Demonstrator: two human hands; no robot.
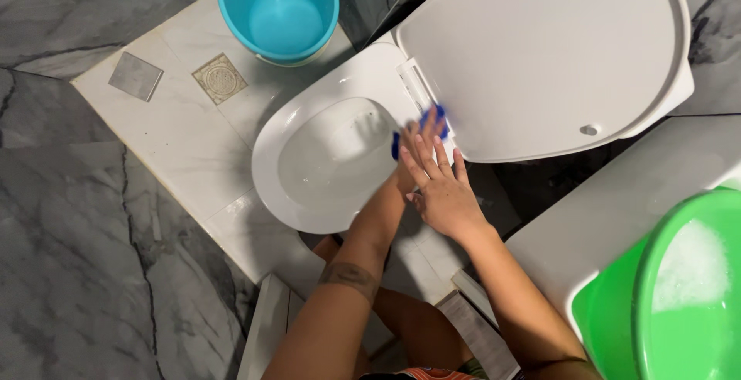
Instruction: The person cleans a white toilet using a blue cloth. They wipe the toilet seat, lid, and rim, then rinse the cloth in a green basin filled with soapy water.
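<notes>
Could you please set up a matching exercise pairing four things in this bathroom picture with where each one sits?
Things:
1. blue bucket
2. green basin
3. toilet lid
4. blue cloth

Places:
A. under the hands, by the lid hinge
B. raised open behind the bowl
C. top of the view, on the floor
D. lower right corner, holding foam

Pairs: 1-C, 2-D, 3-B, 4-A
</notes>
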